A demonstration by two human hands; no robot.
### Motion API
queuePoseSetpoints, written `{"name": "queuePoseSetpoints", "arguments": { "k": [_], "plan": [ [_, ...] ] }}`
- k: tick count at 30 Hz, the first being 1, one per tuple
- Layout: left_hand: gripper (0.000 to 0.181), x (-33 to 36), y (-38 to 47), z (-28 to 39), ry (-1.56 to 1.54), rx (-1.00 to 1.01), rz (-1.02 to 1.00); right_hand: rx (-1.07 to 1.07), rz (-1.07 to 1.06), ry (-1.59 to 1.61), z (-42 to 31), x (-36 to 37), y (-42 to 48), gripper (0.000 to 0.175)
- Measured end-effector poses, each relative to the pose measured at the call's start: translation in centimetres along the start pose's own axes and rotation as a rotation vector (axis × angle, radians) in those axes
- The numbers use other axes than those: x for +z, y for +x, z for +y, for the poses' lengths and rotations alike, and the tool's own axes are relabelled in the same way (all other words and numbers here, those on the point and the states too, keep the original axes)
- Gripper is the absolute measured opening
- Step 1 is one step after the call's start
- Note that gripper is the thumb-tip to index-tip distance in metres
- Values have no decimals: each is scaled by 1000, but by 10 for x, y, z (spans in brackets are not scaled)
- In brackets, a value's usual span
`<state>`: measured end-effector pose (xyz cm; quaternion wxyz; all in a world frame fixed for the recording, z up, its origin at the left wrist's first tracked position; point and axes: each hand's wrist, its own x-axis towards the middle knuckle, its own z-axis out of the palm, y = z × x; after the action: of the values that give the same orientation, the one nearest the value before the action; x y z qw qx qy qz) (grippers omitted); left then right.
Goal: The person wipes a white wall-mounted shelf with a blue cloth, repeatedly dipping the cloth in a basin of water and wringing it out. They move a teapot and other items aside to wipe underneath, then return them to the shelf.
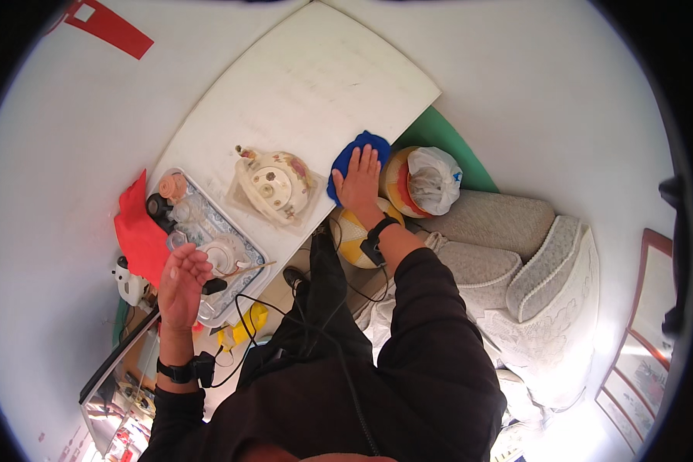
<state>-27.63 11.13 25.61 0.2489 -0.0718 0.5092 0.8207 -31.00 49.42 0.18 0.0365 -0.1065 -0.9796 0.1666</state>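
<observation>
My right hand (360, 182) lies flat, palm down, on a blue cloth (346, 156) at the right edge of the white tabletop (317, 69). My left hand (182, 277) is raised at the left near the tray, palm turned up, its fingers loosely curled and holding nothing. A floral ceramic teapot (277, 185) stands on a clear mat on the table between the hands. The patterned tray (260, 248) holds a small white teapot (225, 254), glass vessels and a dark lidded item. I wear a black strapped device on each wrist.
Red cloth (141, 231) hangs by the tray's left side. Right of the table are a container with a white plastic bag (436, 179), a yellow and white round object (361, 237) and a grey covered sofa (485, 225). Black cables (341, 341) run across my front. Walls stand behind the table.
</observation>
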Motion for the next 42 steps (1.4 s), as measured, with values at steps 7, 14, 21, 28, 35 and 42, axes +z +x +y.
{"name": "queuePoseSetpoints", "arguments": {
  "k": [7, 14, 21, 28, 35, 42],
  "plan": [
    [57, -6, 1, 3, 80, -8, 35, 96, 87, -129, 47, -8, 57, 78],
    [57, -10, 36, -8, 38, -57, 100, 216, 246, -213, 129, -12, 170, 82],
    [56, -6, 76, -8, 76, -113, 161, -211, 76, -151, 177, -37, 241, 70],
    [56, -3, 103, -5, 34, -116, 236, -365, 53, -111, 132, -16, 329, 66],
    [54, -5, 117, 9, 27, -72, 327, -440, 91, -180, 59, 21, 421, 71],
    [55, -16, 120, 7, -2, -64, 381, -400, 127, -196, 0, 51, 488, 75]
  ]
}}
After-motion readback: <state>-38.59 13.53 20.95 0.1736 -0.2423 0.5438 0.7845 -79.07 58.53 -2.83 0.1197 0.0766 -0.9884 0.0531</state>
